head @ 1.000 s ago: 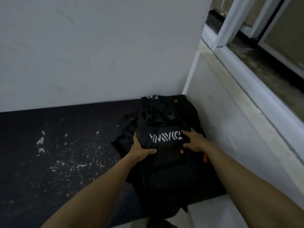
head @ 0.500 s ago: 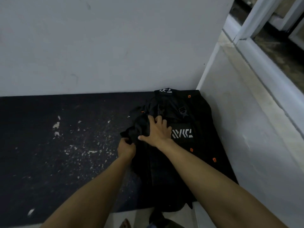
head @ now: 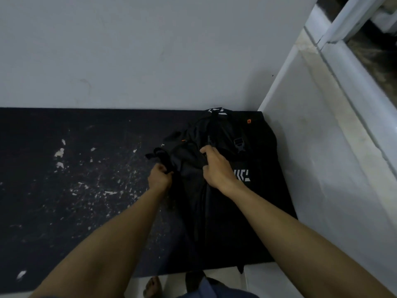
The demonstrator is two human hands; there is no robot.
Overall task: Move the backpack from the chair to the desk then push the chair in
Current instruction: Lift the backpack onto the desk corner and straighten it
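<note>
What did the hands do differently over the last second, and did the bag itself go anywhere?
Both hands went from lying flat on the black fabric backpack to gripping it. The left hand slid to its left edge and closed on a strap; the right hand crossed leftward and bunched the upper fabric. The backpack stayed in the corner of the dark speckled desk, against the white wall.
</note>
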